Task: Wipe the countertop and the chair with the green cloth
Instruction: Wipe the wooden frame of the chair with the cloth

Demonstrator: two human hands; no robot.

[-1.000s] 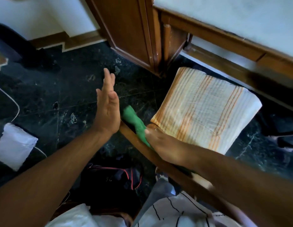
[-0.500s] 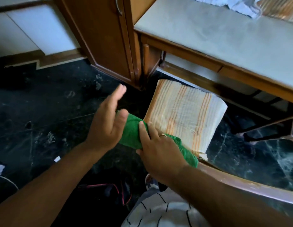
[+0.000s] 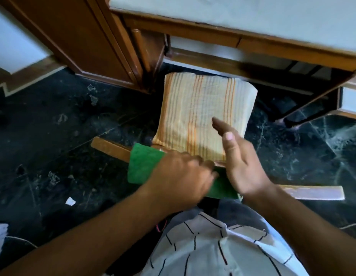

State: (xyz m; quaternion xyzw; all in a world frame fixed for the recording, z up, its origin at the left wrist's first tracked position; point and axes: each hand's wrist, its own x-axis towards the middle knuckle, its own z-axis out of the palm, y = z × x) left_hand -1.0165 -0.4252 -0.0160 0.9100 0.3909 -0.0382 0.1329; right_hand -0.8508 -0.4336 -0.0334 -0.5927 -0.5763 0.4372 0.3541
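The green cloth (image 3: 142, 166) lies draped over the wooden top rail of the chair (image 3: 108, 146), just below me. My left hand (image 3: 181, 177) is curled down onto the cloth and grips it against the rail. My right hand (image 3: 241, 164) stands edge-on just right of it, fingers straight and apart from the cloth's top, holding nothing. The chair's seat carries an orange-striped cushion (image 3: 201, 114), tucked partly beneath the pale countertop (image 3: 272, 18) along the top of the view.
A wooden cabinet door (image 3: 73, 36) stands at the upper left. The floor is dark marble (image 3: 53, 136) with a white scrap (image 3: 70, 201) on it. A slanted wooden leg (image 3: 312, 100) runs under the counter at right.
The cloth has passed from my right hand to my left, which now closes on it. My right hand has let go and opened. The view has shifted so the chair rail lies across the middle.
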